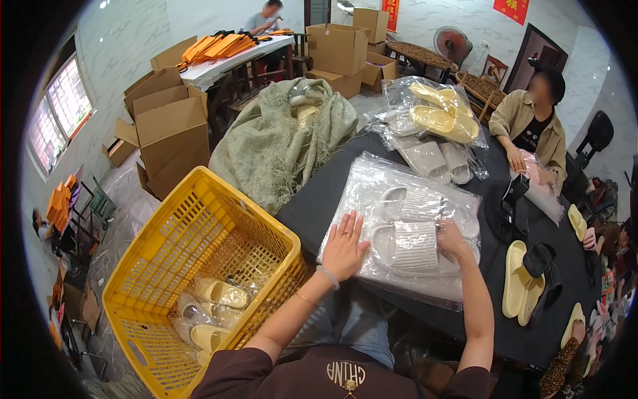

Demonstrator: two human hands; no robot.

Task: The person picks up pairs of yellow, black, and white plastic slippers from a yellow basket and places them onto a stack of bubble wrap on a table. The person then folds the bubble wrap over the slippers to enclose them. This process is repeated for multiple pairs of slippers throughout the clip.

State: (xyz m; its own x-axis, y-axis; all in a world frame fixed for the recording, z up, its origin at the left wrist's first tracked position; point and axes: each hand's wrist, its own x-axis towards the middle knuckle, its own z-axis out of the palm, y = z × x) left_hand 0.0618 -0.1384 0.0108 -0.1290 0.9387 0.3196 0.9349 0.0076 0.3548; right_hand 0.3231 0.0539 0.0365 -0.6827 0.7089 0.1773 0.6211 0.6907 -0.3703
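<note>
Right hand [452, 239]: fingertips hidden, contact unclear to me. Yellow basket [199, 206]: near corner cut off below. Green sack [266, 139]: contents mostly covered. Leopard-print sleeve [557, 369]: cut off.

The black table [565, 259] bears bagged slippers [415, 246], cream slippers [515, 279] and perhaps a black device [514, 198].

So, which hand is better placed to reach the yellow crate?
Probably the left hand: it rests on the clear bag, nearer the crate; the right hand is farther away, at the gray slippers.
</note>
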